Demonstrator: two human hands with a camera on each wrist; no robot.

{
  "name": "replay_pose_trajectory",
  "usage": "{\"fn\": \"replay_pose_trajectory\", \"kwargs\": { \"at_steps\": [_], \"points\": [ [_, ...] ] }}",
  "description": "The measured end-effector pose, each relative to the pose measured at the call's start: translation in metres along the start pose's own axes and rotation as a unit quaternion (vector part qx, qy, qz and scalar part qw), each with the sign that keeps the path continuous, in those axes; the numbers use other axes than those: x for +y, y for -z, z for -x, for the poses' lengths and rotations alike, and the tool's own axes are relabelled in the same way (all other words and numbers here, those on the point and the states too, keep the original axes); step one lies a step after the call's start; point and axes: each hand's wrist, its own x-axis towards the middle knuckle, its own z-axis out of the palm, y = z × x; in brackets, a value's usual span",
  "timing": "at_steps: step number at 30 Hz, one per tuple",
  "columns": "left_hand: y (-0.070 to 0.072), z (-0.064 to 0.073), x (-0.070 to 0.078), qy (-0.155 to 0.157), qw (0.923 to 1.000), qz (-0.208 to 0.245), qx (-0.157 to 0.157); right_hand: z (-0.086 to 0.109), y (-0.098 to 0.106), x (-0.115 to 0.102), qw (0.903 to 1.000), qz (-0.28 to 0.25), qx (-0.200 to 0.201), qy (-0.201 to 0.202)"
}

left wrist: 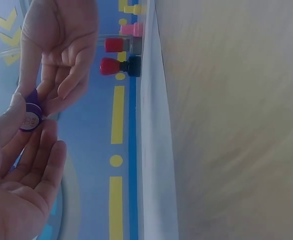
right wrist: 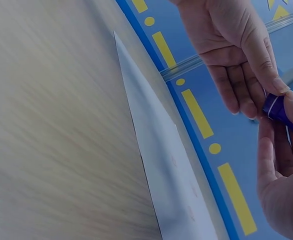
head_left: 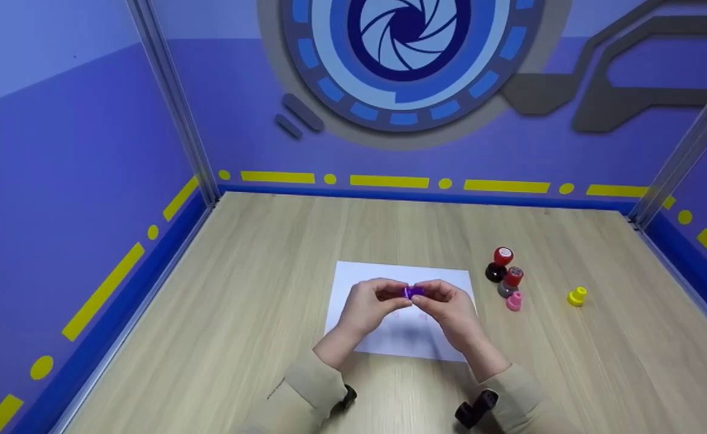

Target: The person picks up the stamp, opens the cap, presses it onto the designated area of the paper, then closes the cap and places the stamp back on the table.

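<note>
Both hands meet over the sheet of white paper (head_left: 383, 340), at a small purple stamp (head_left: 414, 292). My left hand (head_left: 364, 306) pinches one end of it between thumb and fingers. From the other side my right hand (head_left: 451, 308) grips the opposite end. A round pale face with reddish marks shows on the purple stamp (left wrist: 31, 119) in the left wrist view. A thin white line runs round its body in the right wrist view. Faint pink marks lie on the paper below the hands.
Right of the paper stand two red-handled stamps, one with a black base (head_left: 496, 272) and one with a grey base (head_left: 508, 290). A pink stamp (head_left: 514, 301) is close by them; a yellow stamp (head_left: 577, 296) stands farther right. Blue panels (head_left: 208, 120) enclose the wooden table (head_left: 220, 289).
</note>
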Motion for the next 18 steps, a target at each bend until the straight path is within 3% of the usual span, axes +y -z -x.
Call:
{"fn": "replay_pose_trajectory", "kwargs": {
  "at_steps": [6,11,13,15,18],
  "points": [
    [-0.001,0.0,0.001,-0.003,0.9999,0.011,0.006,0.0,0.001,0.0,1.0,-0.001,-0.004,0.0],
    [0.004,-0.001,0.003,0.013,0.9992,-0.009,-0.035,-0.003,0.004,-0.002,0.9999,-0.016,0.006,-0.002],
    [0.01,-0.002,0.002,0.031,0.9966,-0.054,-0.055,-0.004,0.007,-0.004,0.9998,-0.018,0.012,-0.005],
    [0.016,-0.003,-0.002,0.053,0.9889,-0.121,-0.068,-0.005,0.011,-0.008,0.9997,-0.012,0.018,-0.009],
    [0.024,-0.003,-0.008,0.097,0.9663,-0.219,-0.093,-0.005,0.019,-0.014,0.9996,-0.001,0.023,-0.017]
  ]
}}
